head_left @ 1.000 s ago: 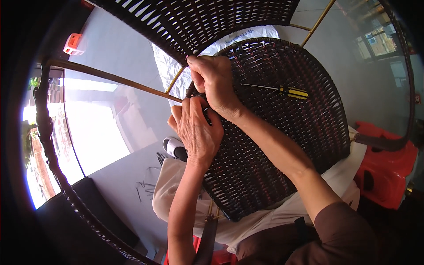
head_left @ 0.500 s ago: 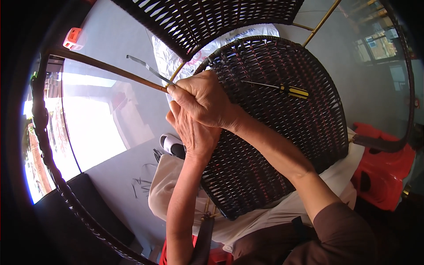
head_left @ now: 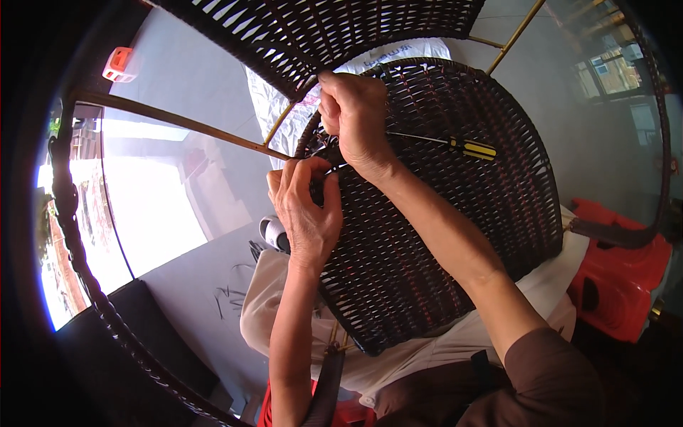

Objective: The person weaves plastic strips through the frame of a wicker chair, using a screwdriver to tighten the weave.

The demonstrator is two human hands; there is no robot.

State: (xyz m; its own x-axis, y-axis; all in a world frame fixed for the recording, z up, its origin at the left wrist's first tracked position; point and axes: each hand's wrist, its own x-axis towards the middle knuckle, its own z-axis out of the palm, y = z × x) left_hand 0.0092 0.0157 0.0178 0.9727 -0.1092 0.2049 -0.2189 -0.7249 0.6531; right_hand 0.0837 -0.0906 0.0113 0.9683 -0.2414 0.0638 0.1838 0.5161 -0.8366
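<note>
My left hand curls its fingers round the left edge of a dark woven seat, where a dark strand is partly visible. Just above and to its right, my right hand is closed in a fist near the bottom edge of the woven backrest; what it holds is hidden by the fingers. A screwdriver with a yellow and black handle lies on the seat, its shaft reaching toward my right hand.
Tan bars link the chair frame, whose dark wrapped arm curves at the left. Beyond are crumpled white sheeting, red plastic stools, a small orange and white object, a slipper and loose dark strands.
Since half a second ago, my right hand has moved up, away from my left hand. The pale flat strip that stuck out leftward from it is out of sight.
</note>
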